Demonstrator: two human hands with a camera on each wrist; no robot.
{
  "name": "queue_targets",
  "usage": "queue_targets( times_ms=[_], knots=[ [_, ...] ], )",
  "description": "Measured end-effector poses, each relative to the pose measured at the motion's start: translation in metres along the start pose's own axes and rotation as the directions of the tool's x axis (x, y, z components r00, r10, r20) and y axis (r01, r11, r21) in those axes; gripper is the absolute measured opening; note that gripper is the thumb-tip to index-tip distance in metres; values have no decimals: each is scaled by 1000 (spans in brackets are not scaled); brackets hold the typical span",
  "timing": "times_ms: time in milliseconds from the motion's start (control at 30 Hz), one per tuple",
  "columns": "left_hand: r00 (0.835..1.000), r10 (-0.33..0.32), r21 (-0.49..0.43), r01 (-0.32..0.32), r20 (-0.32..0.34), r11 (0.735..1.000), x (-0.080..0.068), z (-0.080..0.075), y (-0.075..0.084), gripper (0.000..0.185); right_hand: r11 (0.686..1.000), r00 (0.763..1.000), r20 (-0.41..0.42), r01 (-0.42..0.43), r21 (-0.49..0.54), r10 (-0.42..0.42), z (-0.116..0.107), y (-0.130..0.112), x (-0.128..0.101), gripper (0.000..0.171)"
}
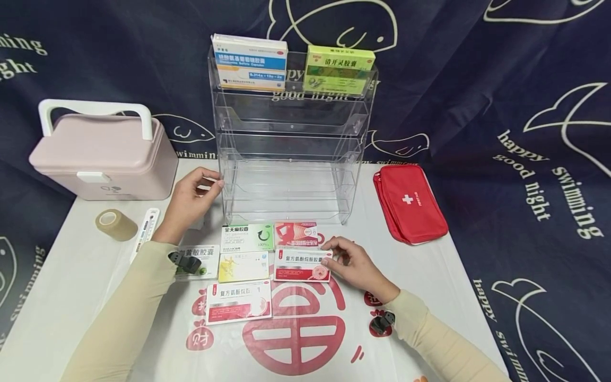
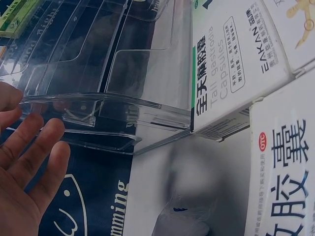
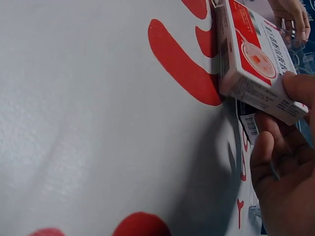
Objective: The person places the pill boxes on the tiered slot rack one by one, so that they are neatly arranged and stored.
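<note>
A clear plastic display rack [image 1: 291, 183] stands at the back of the table. My left hand [image 1: 194, 196] is at its left side, fingertips against the side panel; in the left wrist view the fingers [image 2: 51, 135] look loosely bent. My right hand [image 1: 355, 265] pinches the right end of a red-and-white medicine box [image 1: 302, 265], thumb on the printed face and fingers beneath it, as the right wrist view shows. Around it lie a pink-red box [image 1: 297, 234], a green-and-white box [image 1: 246, 237], a yellow-and-white box [image 1: 244, 266], another red-and-white box [image 1: 238, 302] and a partly covered white-and-green box [image 1: 210, 257].
The rack's top tier holds a blue-and-white box [image 1: 250, 63] and a green box [image 1: 340, 70]. At left are a pink case [image 1: 105, 154], a tan bandage roll [image 1: 116, 225] and a thermometer [image 1: 147, 228]. A red first-aid pouch [image 1: 411, 204] lies at right.
</note>
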State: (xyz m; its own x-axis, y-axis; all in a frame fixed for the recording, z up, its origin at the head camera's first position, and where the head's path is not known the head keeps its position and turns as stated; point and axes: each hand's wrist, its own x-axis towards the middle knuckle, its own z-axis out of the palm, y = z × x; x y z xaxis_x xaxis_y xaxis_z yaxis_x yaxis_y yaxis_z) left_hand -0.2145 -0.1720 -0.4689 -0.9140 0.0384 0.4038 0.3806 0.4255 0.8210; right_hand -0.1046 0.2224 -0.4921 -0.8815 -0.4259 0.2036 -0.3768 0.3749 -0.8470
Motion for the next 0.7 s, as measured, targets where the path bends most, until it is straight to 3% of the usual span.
queue_targets(
  times_ms=[200, 367, 600, 700],
  knots=[
    [1000, 5, -14, -6, -7, 1000, -1, 1, 1, 18, 998, 998, -36, 57, 5, -57, 0, 0, 2, 27],
    [1000, 4, -11, -4, -6, 1000, -1, 1, 0, 18, 996, 997, -19, 80, 35, -80, 0, 0, 1, 25],
    [1000, 6, -1, -6, -5, 1000, -2, 0, -1, 18, 987, 988, -11, 154, 48, -153, 5, 37, -2, 30],
    [1000, 9, -3, -9, -5, 1000, -1, 1, -1, 18, 983, 984, -13, 179, 42, -179, 4, 39, -1, 30]
  ],
)
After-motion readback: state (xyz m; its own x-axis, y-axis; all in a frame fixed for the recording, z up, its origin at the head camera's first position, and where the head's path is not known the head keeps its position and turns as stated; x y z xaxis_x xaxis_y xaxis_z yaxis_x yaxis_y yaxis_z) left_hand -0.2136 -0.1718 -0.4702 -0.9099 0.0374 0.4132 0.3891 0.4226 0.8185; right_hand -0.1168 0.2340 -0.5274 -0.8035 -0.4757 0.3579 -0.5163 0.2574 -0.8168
